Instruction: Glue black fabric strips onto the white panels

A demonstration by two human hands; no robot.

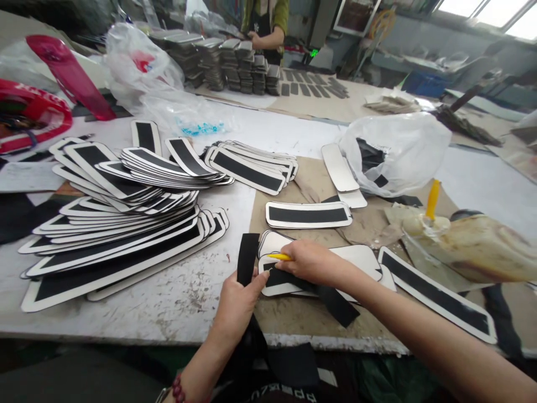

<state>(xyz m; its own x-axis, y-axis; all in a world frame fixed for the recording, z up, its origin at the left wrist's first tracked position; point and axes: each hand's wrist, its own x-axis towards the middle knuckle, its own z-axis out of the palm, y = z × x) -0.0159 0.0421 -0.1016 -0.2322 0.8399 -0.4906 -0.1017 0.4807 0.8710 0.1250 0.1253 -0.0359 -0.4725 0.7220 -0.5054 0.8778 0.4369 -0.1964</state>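
Note:
My left hand (235, 302) is closed round a black fabric strip (248, 254), whose upper end stands up above the fingers. Its thumb reaches to the left end of a white-edged panel (272, 287) with a black middle. Over that panel, my right hand (308, 262) is closed on a slim yellow stick (279, 257) that points left. Its fingertips rest near the black middle of the panel. Another black strip end (339, 307) lies under the right wrist, towards the table's front edge. White panels (358, 258) lie beneath and behind the right hand.
Fanned stacks of white-edged black panels (126, 246) cover the left. A single such panel (308, 215) lies just beyond my hands, another (436, 294) at right. A plastic bag (394, 148) and a glue-stained bottle (482, 246) stand right. A co-worker (268, 33) is behind grey stacks.

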